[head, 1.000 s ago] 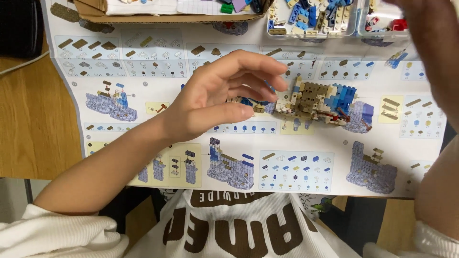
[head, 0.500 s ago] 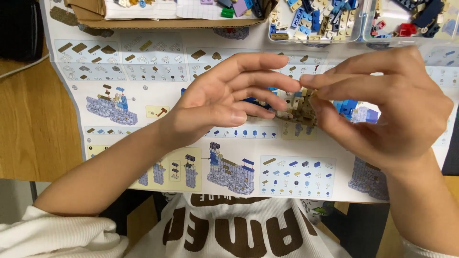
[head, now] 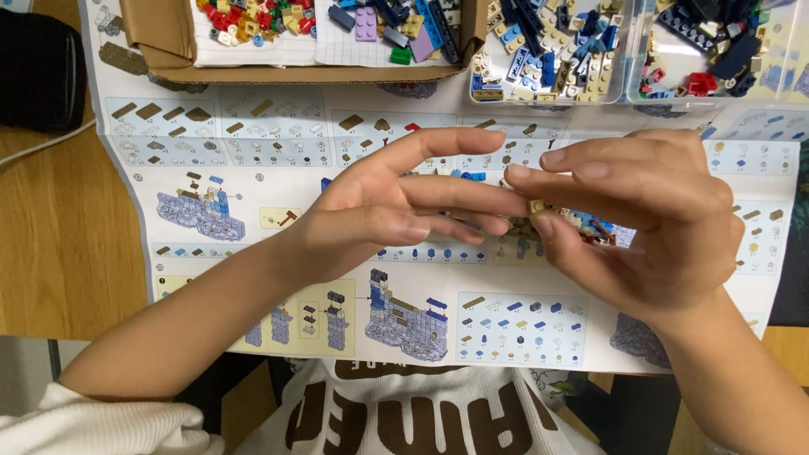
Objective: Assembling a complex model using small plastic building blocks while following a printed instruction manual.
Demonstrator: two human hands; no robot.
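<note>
My left hand (head: 396, 202) hovers over a large printed building-instruction sheet (head: 253, 143), fingers stretched out to the right and touching a small brick model (head: 581, 224) of tan and blue pieces. My right hand (head: 649, 227) comes in from the right and pinches a small tan brick (head: 536, 206) between thumb and fingertips, pressed against that model. Both hands hide most of the model.
A cardboard box (head: 160, 50) with sorted coloured bricks lies at the top. Two clear plastic trays (head: 556, 50) of blue, tan and dark bricks stand at the top right. A black object (head: 42, 67) rests on the wooden table (head: 50, 244) at the left.
My right hand came down from the upper right and closed in on the model. My left hand shifted slightly, its fingers straightening toward the right hand. The view moved closer.
</note>
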